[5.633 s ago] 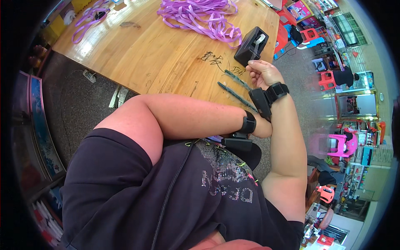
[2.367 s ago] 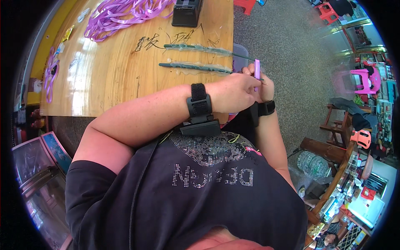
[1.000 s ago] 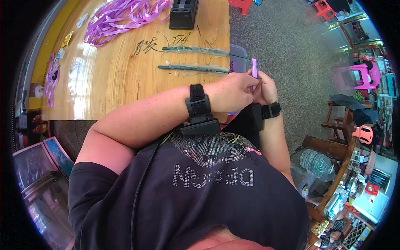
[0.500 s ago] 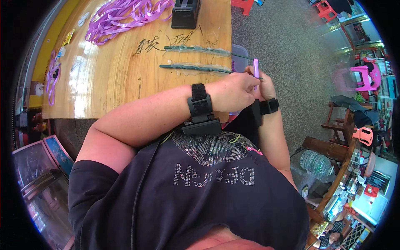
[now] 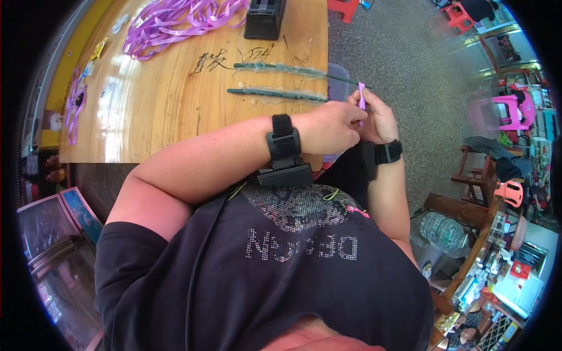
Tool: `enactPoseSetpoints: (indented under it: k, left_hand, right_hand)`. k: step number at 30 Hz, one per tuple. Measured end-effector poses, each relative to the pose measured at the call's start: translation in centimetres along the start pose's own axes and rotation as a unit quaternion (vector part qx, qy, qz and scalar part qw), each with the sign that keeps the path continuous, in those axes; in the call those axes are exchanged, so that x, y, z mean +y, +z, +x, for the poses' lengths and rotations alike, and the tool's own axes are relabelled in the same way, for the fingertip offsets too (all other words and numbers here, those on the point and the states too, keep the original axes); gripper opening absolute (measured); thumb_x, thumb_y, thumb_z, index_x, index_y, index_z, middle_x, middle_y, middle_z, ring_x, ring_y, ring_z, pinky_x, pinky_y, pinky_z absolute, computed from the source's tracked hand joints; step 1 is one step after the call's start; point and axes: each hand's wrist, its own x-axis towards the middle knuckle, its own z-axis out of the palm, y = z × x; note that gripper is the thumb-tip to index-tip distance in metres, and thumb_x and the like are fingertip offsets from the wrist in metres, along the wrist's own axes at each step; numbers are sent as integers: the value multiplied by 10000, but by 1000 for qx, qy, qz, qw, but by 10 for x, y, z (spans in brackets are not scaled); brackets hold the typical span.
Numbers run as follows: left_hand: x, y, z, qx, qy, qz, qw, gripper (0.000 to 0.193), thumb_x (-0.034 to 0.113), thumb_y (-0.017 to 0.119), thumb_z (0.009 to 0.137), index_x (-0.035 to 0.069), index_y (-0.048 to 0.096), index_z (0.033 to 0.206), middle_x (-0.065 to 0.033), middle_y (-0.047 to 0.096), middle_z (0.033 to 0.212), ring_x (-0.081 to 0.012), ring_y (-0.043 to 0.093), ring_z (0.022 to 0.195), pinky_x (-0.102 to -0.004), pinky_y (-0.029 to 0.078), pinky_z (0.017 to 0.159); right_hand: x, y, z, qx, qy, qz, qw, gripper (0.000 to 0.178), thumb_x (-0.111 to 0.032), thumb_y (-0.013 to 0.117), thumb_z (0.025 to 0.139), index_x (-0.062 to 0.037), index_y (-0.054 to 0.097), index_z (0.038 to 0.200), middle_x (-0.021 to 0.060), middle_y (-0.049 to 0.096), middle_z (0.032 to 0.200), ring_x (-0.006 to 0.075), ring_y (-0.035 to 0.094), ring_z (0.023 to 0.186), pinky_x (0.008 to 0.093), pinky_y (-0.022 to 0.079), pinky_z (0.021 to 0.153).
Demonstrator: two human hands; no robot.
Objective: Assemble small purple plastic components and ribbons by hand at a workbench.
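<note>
Beyond the table's right edge, my two hands meet at a short strip of purple ribbon [image 5: 362, 95]. My left hand [image 5: 339, 126] has its fingers closed at the ribbon's lower part. My right hand [image 5: 380, 118] pinches it from the other side, with fingers curled behind it. The strip stands roughly upright and looks gathered near its middle. On the table close to my left hand lie two thin dark green sticks, the farther stick [image 5: 281, 69] and the nearer stick [image 5: 275, 93], both with a clear, glossy, bumpy coating. The farther one reaches past the table edge.
On the wooden table [image 5: 146, 111] are a heap of purple ribbon [image 5: 175, 29], a black tape dispenser [image 5: 263, 22] and more ribbon [image 5: 74, 111] at the left. A translucent bin [image 5: 339, 76] sits beside the table's right edge. A large clear bottle [image 5: 443, 231] stands at right.
My right hand has shifted slightly right and opened more to view. The ribbon strip, flat before, now looks pinched in at its middle. The sticks lie as they were.
</note>
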Motion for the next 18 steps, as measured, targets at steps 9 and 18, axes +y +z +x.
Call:
enactPoseSetpoints:
  k: [9,18]
  left_hand:
    - [7,-9,-5,-72,-36,-103,991,277,72,529,825,-25,616,1069,-67,640,886,-133,600,778,-279,501,701]
    - [5,-21,-1,-42,-41,-228,972,186,210,577,877,65,673,943,21,629,783,-52,575,695,-196,457,627]
  right_hand:
    - [-1,-51,-3,12,-55,-3,998,215,-275,543,903,-62,578,912,20,591,817,152,538,710,298,440,639]
    - [33,-83,-22,176,-103,-135,969,287,-223,573,886,-54,606,1116,48,628,1032,150,566,889,292,433,728]
